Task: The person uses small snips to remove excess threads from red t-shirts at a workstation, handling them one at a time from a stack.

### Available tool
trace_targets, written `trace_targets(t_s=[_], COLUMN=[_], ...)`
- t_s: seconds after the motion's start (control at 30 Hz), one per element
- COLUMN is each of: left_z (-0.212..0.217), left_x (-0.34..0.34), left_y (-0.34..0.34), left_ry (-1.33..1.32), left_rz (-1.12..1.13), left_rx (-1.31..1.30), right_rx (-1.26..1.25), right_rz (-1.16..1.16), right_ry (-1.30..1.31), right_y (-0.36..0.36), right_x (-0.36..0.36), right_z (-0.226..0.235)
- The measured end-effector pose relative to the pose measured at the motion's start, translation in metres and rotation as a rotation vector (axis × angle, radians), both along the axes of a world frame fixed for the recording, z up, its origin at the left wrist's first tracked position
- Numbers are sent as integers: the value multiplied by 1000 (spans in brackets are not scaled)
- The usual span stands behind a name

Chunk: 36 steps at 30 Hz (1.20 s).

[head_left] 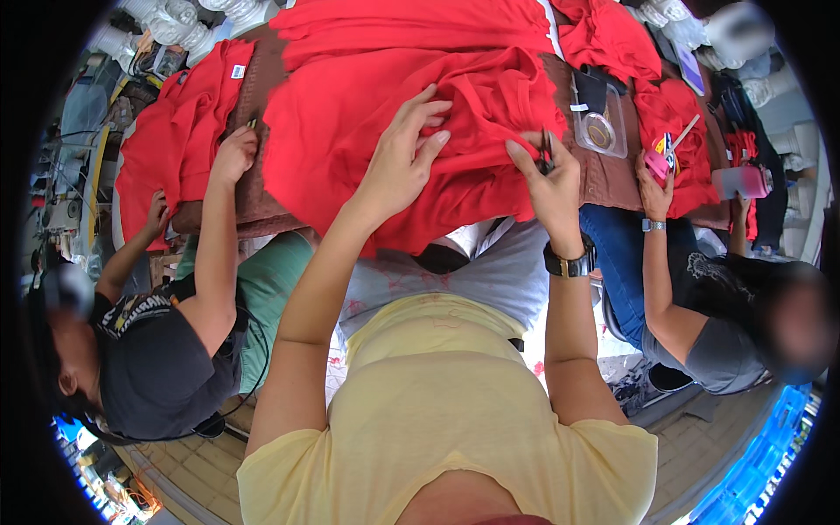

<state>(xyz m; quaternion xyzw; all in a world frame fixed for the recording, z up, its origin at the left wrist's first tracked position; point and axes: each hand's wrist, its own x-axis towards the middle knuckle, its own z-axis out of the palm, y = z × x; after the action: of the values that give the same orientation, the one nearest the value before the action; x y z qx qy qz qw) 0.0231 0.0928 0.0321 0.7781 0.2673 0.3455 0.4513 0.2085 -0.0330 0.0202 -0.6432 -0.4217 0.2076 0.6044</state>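
A yellow shirt [446, 385] is nearest. Beyond, the left hand [402, 159], fingers apart, is over red cloth [350, 114] on the brown table [255, 201]; the right hand [553, 185] pinches dark snips [546, 157]. Right, a clear tray [619, 107] holds a round item [599, 131] and black fabric [591, 89].

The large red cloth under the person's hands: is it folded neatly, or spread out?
Spread out, though rumpled: the large red cloth lies wide across the brown table covering, with loose, uneven wrinkles.
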Motion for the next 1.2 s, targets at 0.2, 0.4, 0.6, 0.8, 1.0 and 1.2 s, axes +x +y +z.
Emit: trace_targets(t_s=[0.2,0.4,0.6,0.8,1.0,1.2], left_z=[16,27,64,37,88,107], left_x=[13,10,34,41,17,0], left_y=[24,55,42,44,49,-13], left_ry=[195,2,-186,-27,20,-113], left_rz=[135,108,-280,-414,13,-450], left_rx=[272,163,264,241,527,-96], right_rx=[-49,66,148,142,227,142], right_rz=[-16,36,185,144,91,-21], right_ry=[112,175,236,54,-137,-87], right_y=[-16,-17,-12,-10,14,75], right_x=[8,1,-4,-1,0,36], right_z=[-23,12,45,63,73,-65])
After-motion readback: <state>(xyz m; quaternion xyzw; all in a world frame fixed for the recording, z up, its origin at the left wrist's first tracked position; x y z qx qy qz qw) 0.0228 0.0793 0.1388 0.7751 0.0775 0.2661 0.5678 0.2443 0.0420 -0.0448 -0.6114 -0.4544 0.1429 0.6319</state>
